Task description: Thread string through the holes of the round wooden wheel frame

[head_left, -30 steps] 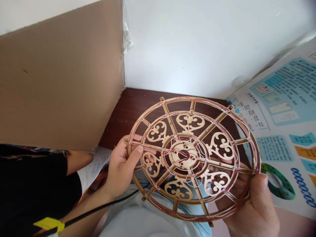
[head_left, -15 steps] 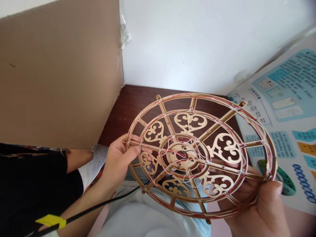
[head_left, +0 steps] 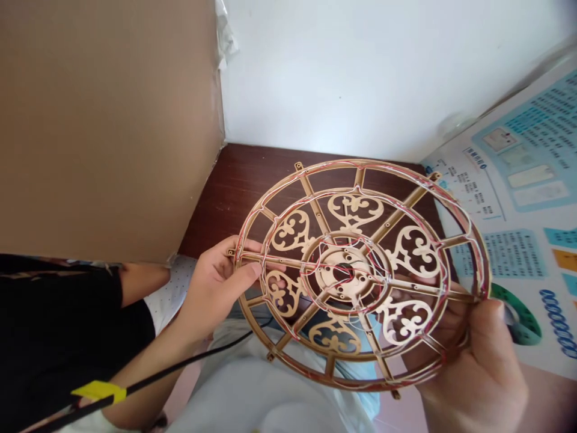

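Between my hands is a round gold-coloured openwork frame with spokes, heart-shaped scrolls and a central hub. Thin red and white wires run along its rings and loop around the hub. My left hand grips the left rim, thumb on top and fingers underneath. At the right rim, my right hand holds on with its thumb over the edge; its fingers pass behind the frame and show partly through the gaps. The frame is tilted and held above my lap.
A dark red-brown tabletop lies behind the frame. Brown cardboard stands at left, a white panel at the back, and a printed board at right. A black cable with yellow tape crosses my left forearm. Another person's arm shows at left.
The frame has turned slightly and tilted, its right side now higher and a little further left. My right hand has risen with it. Both hands keep their hold.
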Demonstrator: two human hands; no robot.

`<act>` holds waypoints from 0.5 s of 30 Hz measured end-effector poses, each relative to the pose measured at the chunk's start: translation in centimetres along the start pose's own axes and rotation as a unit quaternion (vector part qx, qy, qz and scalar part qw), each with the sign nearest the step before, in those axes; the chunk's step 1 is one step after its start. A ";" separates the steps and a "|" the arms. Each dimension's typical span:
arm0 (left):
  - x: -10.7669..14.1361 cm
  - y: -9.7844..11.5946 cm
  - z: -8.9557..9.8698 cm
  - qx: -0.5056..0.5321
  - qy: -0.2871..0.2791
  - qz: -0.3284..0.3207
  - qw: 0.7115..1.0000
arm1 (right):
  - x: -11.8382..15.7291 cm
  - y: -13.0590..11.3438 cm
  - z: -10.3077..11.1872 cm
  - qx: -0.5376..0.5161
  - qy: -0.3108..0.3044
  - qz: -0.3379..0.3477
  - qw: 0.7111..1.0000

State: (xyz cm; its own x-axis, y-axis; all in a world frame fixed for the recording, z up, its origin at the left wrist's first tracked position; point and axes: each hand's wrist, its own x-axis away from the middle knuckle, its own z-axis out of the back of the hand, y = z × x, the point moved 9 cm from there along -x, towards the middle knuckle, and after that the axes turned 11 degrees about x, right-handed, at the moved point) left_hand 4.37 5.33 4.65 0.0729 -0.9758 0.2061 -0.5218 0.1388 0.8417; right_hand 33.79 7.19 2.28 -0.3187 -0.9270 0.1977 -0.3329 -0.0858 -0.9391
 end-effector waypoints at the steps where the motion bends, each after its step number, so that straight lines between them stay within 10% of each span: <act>1: 0.0 0.0 -0.1 0.003 -0.003 0.004 1.000 | 0.1 0.0 -0.2 -0.001 0.002 -0.002 1.000; 15: 0.0 0.1 0.6 -0.047 0.035 0.001 0.998 | 0.7 -1.9 -0.2 0.052 0.028 0.056 0.997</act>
State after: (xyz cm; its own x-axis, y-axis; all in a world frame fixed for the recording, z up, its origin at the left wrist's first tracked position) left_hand 3.82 5.23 4.42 0.1330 -0.9617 0.2397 -0.4408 0.1592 0.8834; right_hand 33.99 6.78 4.26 -0.3993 -0.9111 0.1017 -0.1983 -0.0225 -0.9799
